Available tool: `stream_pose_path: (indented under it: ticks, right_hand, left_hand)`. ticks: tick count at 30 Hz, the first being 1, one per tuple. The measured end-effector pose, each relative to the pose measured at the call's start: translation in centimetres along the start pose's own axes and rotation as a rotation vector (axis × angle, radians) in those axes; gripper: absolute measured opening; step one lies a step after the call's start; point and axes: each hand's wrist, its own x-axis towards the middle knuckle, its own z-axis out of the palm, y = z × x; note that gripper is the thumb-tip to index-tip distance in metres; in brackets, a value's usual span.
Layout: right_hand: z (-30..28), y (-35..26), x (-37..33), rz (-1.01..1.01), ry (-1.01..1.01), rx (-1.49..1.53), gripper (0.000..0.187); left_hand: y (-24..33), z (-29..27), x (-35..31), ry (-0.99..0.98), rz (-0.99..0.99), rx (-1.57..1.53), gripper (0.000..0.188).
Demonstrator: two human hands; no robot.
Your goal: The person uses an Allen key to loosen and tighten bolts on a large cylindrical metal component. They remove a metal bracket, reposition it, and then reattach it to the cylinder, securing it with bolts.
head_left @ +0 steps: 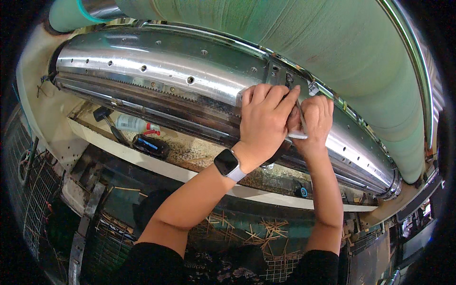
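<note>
Both hands work at a shiny metal roller (213, 88) that has rows of holes and a toothed strip along its near side. My left hand (263, 116) lies over it, fingers bent together on the metal, with a watch (226, 164) on the wrist. Close on its right, my right hand (316, 121) is closed, its fingers curled. Between the hands show a thin dark edge and a small whitish piece (298, 135); the fingers hide most of it, and I cannot make out its kind. A dark slot with fittings (275, 71) lies just beyond my fingers.
A large green roller (304, 33) spans the far side. On the cream ledge (128, 152) below are a hammer (110, 124), a white bottle with a red cap (133, 124), a black case (151, 146) and a round blue-black item (302, 192). Wooden sticks (266, 232) lie lower down.
</note>
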Motion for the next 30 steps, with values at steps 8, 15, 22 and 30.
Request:
stream_pose_path:
  ticks: [8,15,22,30]
  right_hand:
    - [-0.5,-0.3,-0.1,0.023,-0.114,-0.071,0.019]
    - [-0.6,-1.3,0.3,0.138,-0.102,-0.046,0.019]
    - [-0.9,-0.8,0.3,0.137,-0.168,-0.028,0.017]
    - [-1.7,-1.2,0.1,0.242,-0.165,0.293,0.015]
  left_hand:
    - [0.1,-0.2,0.0,0.008,-0.006,-0.009,0.036]
    - [-0.1,-0.4,-0.1,0.005,-0.042,-0.066,0.035]
    - [0.1,-0.2,0.1,0.014,-0.03,-0.083,0.033]
    - [-0.1,-0.2,-0.4,0.023,0.014,-0.029,0.029]
